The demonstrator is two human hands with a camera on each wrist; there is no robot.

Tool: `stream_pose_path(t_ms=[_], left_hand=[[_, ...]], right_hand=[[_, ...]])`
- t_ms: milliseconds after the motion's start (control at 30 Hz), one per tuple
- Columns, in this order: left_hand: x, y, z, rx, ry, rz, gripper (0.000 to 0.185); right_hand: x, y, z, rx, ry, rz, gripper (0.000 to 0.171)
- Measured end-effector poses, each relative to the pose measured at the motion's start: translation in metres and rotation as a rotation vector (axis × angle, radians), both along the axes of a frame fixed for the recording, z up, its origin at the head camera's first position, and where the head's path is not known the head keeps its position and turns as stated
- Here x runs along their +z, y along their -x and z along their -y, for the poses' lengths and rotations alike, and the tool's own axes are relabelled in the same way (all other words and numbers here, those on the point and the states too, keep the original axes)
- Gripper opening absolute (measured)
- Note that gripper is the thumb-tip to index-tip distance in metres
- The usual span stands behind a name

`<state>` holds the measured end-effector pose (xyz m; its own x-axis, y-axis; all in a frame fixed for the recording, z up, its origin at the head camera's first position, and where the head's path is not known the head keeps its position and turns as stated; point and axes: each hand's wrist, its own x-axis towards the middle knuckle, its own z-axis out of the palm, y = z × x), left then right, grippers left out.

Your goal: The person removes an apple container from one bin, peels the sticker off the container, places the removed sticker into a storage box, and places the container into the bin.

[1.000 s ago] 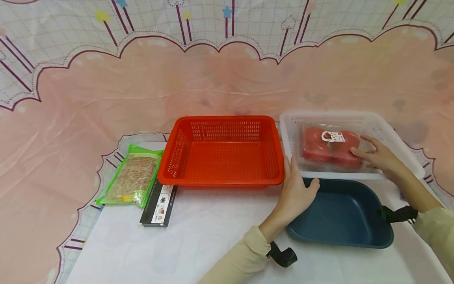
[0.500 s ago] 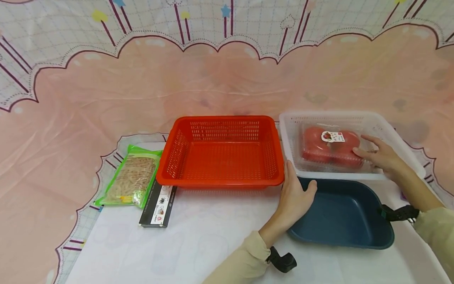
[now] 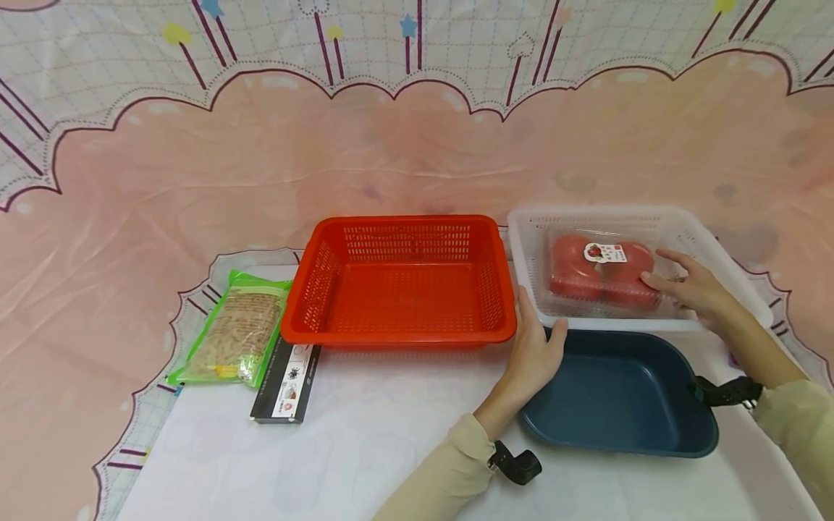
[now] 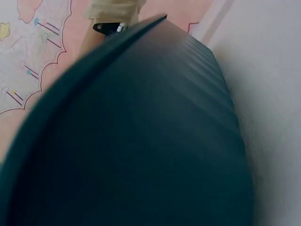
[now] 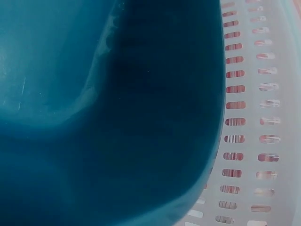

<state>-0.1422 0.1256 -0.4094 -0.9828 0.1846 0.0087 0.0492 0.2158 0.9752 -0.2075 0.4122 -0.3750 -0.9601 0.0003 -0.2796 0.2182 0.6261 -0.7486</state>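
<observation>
The left hand (image 3: 536, 352) rests at the near-left corner of the white basket (image 3: 717, 246), its thumb hooked over the rim of the blue tub (image 3: 625, 401) and its fingers (image 3: 525, 307) straight and together, pointing up between the white basket and the red basket (image 3: 400, 286). The fingers grip nothing.

The right hand (image 3: 691, 288) reaches into the white basket and lies on the right end of the tomato pack (image 3: 602, 269), a clear box with 2 red tomatoes and a small label on top. Its fingers are spread and only slightly bent, touching the lid rather than wrapped round it.

The tomato pack sits inside the white basket, at the back right of the counter (image 3: 365, 449). The blue tub stands just in front of that basket, touching or nearly touching it. In the left wrist view the blue tub's (image 4: 141, 141) dark wall fills most of the picture, blurred. In the right wrist view the blue tub's (image 5: 94, 117) inside shows beside the white basket's (image 5: 263, 117) slotted wall.

The red basket stands left of the white one, close beside it. Further left lie a green bag (image 3: 236, 336) of pale snacks and a flat black box (image 3: 287, 380), which pokes out from under the red basket's front edge.
</observation>
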Motion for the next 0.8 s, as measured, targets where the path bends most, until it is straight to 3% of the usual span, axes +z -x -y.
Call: stream_pose_path(t_ms=[800], left_hand=[[-0.0002,0.0028,0.0039,-0.025,-0.023,0.013,0.085]], right_hand=[[0.0041,-0.0067,0.0032,-0.074,0.009,-0.068,0.079]])
